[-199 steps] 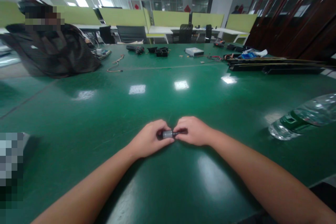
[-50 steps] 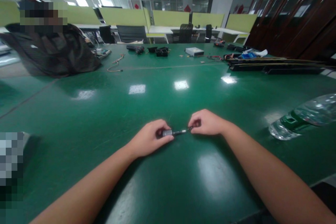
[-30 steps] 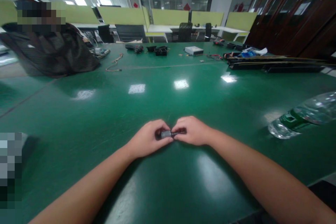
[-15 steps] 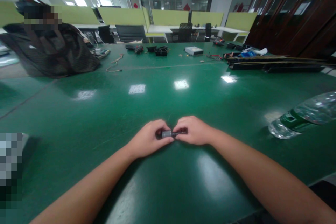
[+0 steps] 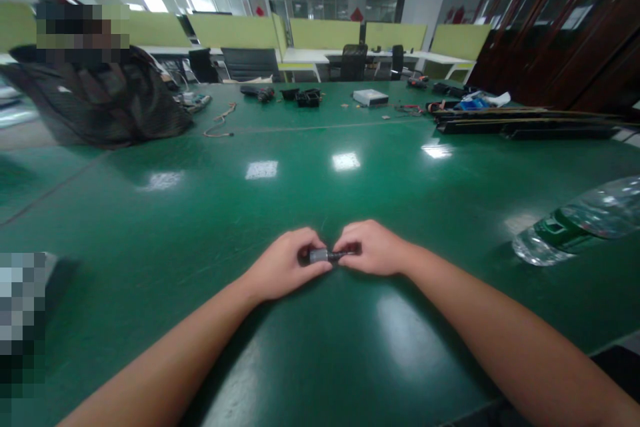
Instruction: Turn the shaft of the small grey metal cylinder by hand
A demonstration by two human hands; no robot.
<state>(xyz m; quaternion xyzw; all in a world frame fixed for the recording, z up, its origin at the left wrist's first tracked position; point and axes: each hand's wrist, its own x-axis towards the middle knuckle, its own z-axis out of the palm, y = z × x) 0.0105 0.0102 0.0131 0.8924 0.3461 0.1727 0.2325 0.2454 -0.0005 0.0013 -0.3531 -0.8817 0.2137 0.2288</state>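
Note:
Between my two hands, at the middle of the green table, is a small cylindrical piece with a grey middle [image 5: 319, 255] and dark ends. I cannot make out its exact kind. My left hand [image 5: 286, 265] is closed around its left part, thumb along the near side and fingers on the far side. A thin dark stem [image 5: 340, 255] reaches from its right end into my right hand [image 5: 373, 249], where thumb and fingertips pinch it. The fingers partly hide both ends. Both hands rest low, close to the tabletop.
A clear water bottle [image 5: 567, 230] with a green label lies on its side at right. A big dark bag [image 5: 125, 103] stands at far left. Along the back are a white box [image 5: 371, 98], black parts [image 5: 306, 97], a cord [image 5: 219, 125] and dark strips [image 5: 525, 121].
My right hand has shifted very slightly to the right, widening the gap between the hands a little. My left hand keeps its hold almost unmoved.

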